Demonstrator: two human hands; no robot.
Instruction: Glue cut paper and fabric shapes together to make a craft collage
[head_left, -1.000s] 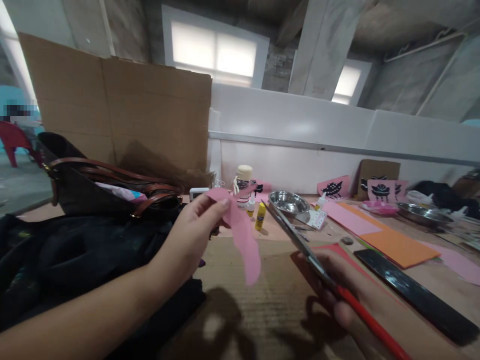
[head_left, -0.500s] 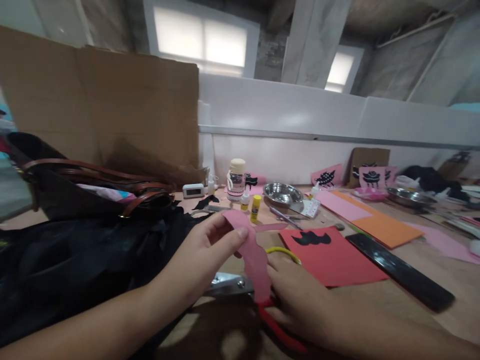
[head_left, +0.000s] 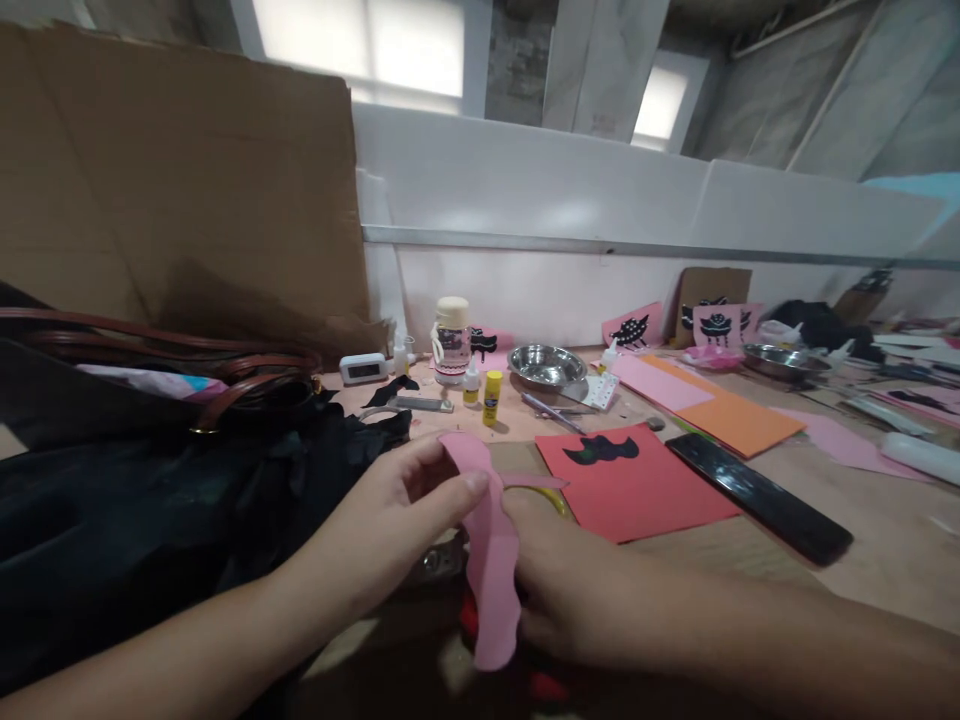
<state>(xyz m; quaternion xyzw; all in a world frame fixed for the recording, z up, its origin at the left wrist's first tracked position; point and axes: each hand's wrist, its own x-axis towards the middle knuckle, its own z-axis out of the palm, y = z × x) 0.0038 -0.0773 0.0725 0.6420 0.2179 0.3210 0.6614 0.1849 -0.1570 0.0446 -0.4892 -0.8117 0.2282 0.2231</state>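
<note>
My left hand (head_left: 397, 510) pinches the top of a curved pink paper strip (head_left: 491, 570) between thumb and fingers, and the strip hangs down in front of me. My right hand (head_left: 577, 590) sits just right of the strip, closed around red-handled scissors (head_left: 546, 686). Only bits of red handle show under that hand, along with a glint of metal blade (head_left: 433, 558) behind the strip. Both hands are low over the near table edge.
A red sheet with a black cut-out shape (head_left: 637, 490) lies to the right, beside a black ruler (head_left: 757, 497). Farther back are orange paper (head_left: 742, 428), a steel bowl (head_left: 546, 366), a yellow glue stick (head_left: 491, 397) and a bottle (head_left: 452, 340). A black bag with brown straps (head_left: 150, 430) fills the left, with cardboard (head_left: 180, 190) behind it.
The scissors came down from pointing up on the right to under the pink strip. My right hand moved in beside my left, and the view tilted down and right.
</note>
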